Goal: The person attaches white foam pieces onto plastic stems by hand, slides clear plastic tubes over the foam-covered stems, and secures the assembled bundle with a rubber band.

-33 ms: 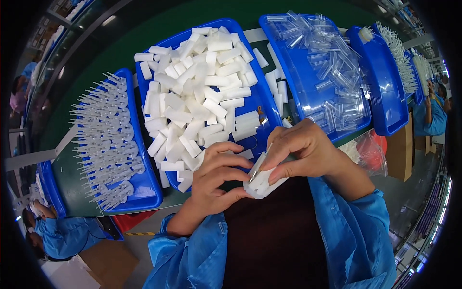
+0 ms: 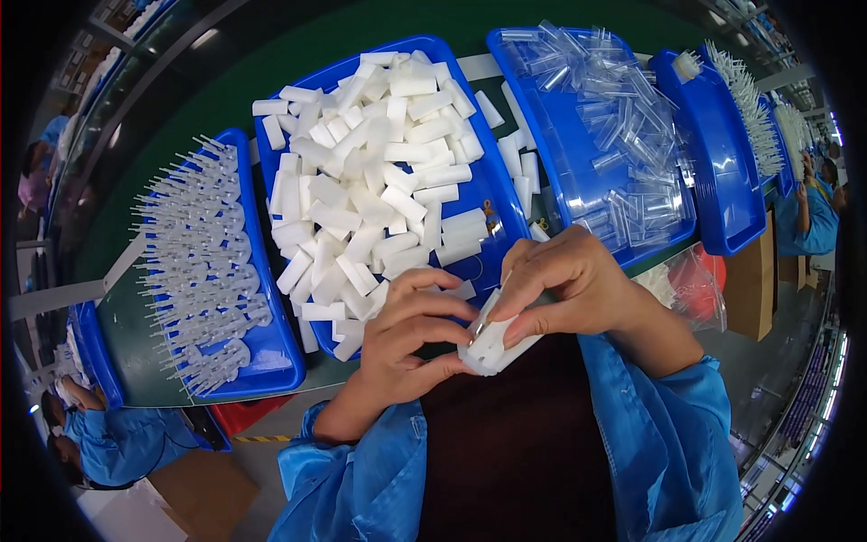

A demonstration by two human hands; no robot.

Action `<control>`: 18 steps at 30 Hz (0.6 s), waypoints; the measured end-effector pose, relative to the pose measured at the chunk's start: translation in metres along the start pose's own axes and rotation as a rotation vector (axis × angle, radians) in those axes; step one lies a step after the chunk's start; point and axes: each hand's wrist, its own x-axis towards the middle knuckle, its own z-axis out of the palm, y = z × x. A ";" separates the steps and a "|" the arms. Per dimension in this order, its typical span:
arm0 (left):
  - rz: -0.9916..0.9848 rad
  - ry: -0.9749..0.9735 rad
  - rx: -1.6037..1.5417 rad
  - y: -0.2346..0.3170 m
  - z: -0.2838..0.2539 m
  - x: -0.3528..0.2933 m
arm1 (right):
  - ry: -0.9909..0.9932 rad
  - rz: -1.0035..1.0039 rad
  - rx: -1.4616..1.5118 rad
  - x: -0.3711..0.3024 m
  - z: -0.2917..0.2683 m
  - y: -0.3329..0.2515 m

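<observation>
Right hand (image 2: 575,282) pinching white piece (image 2: 492,350); left hand (image 2: 405,336) pinching its lower end. Piece elongated, glossy at end; any print indiscernible.

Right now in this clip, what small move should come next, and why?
Probably a gentle press by the right hand, with the left hand bracing the white piece: the right fingers pinch its upper-right part, the left fingers flank its lower-left end, and a shiny spot shows there, too small to identify.
</observation>
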 end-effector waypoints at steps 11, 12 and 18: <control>-0.037 0.075 -0.390 -0.004 0.001 -0.005 | 0.069 -0.013 -0.291 0.058 -0.029 -0.009; -0.050 0.100 -0.411 -0.003 0.002 -0.006 | 0.056 0.008 -0.545 0.069 -0.033 -0.009; -0.083 0.172 -0.453 0.002 0.001 -0.014 | -0.164 0.143 -1.272 0.091 -0.021 0.023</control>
